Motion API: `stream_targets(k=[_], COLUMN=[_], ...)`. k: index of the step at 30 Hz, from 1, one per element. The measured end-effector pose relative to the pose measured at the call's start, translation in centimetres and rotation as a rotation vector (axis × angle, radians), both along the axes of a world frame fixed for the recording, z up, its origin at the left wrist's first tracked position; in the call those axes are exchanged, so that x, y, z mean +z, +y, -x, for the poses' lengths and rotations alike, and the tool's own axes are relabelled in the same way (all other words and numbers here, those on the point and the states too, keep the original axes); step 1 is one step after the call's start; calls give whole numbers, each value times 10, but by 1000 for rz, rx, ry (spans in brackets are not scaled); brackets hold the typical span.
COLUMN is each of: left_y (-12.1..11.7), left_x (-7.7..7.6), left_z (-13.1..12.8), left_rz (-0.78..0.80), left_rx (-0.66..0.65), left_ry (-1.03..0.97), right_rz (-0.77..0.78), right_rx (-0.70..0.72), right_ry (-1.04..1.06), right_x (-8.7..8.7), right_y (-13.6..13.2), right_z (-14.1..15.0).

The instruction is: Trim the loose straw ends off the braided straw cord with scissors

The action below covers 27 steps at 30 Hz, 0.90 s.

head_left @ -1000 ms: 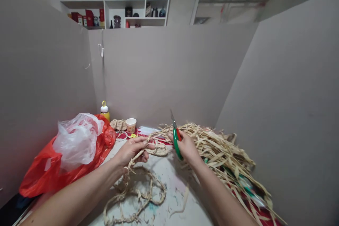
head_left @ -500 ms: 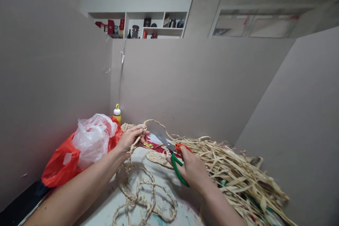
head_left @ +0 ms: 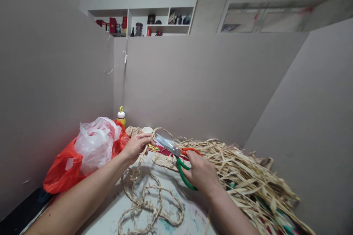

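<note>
My left hand pinches a braided straw rope between thumb and fingers. The rope's long tail lies in loose loops on the white table, and a short arc of it rises past the fingertips toward the right. In my right hand is a pair of scissors with one orange and one green handle. Its blades point left, with their tips close to the rope by my left fingertips; whether they touch it I cannot tell. A woven straw sole lies on the table behind the scissors.
A heap of dry straw strips covers the right side. Red and white plastic bags stand at left, near a yellow bottle. Behind my left hand are a white cup and another woven straw piece. Grey partitions surround the table.
The scissor blades now sit closer to my left fingertips, and the rope's raised arc is lower and smaller. The white cup has come into clearer view behind my left hand.
</note>
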<state>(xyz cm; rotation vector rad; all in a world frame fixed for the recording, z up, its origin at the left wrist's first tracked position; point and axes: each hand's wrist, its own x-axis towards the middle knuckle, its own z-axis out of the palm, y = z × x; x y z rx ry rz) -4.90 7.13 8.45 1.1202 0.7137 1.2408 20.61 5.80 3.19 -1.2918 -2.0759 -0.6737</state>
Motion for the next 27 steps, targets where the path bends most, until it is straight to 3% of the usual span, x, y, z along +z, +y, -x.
stream_targets(k=[19,27], left_y=[-4,-10], left_x=[-2,1], left_z=[-6,-6], left_rz=[47,57], left_rx=[-29,0], left_ry=[30,48], right_rz=[26,-49], right_rx=[-15,-31], right_ry=[10,-8], right_x=[1,-4], right_y=[-2,1], right_z=[5,3])
